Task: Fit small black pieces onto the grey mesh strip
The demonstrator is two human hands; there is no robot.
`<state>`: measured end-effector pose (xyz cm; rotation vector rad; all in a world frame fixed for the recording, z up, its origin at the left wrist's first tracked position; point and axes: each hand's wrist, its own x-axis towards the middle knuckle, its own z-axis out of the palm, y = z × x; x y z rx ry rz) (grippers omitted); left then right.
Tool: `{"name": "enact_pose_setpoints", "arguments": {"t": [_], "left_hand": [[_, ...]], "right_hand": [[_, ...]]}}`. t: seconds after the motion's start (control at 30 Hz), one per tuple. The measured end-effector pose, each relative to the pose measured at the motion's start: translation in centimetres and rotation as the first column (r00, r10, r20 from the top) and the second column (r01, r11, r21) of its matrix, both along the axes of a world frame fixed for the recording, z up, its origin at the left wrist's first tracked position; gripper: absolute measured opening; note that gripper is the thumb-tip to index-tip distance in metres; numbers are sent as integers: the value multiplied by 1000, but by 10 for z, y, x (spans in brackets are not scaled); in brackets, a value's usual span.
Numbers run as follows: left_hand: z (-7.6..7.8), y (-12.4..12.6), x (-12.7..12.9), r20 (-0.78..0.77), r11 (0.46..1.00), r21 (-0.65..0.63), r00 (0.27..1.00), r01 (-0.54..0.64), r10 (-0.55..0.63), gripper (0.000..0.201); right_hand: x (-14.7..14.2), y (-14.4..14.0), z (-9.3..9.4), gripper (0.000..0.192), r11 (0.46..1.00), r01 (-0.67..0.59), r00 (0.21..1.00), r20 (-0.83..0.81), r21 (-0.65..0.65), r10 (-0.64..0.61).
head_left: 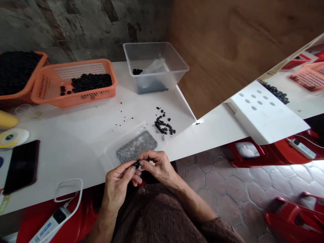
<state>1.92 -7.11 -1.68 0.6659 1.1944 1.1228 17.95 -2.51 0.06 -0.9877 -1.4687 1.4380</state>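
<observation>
Bright even light, soft shadows, edges bent, slight blur

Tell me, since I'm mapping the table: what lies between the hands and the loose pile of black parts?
Head view: the grey mat, inside a clear bag, lies between hands and pile.

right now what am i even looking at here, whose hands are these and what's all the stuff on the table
This is one picture from a camera worn on a person's head, looking down at their own bare hands. The left hand and right hand meet at the edge of a white table, pinching one small black part between the fingertips. Just beyond lies a clear bag of grey pieces and a loose pile of black parts. Further back are an orange basket with more black parts and a clear plastic tub. A black phone lies on the left.
</observation>
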Motion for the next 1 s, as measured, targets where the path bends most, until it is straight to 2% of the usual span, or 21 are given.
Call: {"name": "enact_pose_setpoints", "arguments": {"t": [0.13, 0.23, 0.33, 0.43, 0.6, 0.8, 1.0], "left_hand": [[7, 2, 1, 108, 1000, 4, 994, -24, 24, 19], [7, 1, -1, 60, 998, 46, 998, -34, 31, 19], [9, -2, -2, -64, 997, 68, 997, -33, 38, 23], [16, -4, 2, -210, 993, 106, 975, -44, 65, 28], [20, -5, 6, -286, 990, 138, 957, -12, 52, 31], [13, -8, 2, -337, 984, 174, 941, 34, 27, 28], [10, -8, 1, -363, 978, 207, 930, 31, 47, 28]], "right_hand": [[1, -2, -2, 12, 984, 9, 998, 67, 178, -21], [2, -4, -4, 15, 982, -4, 999, 51, 191, -6], [2, -7, -5, 18, 991, -16, 1000, 2, 132, 16], [1, -9, -8, 17, 1000, 13, 995, -94, -5, -13], [-3, -11, -12, 18, 977, 5, 966, -251, -213, -60], [-3, -15, -10, 19, 952, -47, 936, -346, -301, -63], [-5, -18, -12, 24, 944, -111, 905, -423, -310, -32]]}}
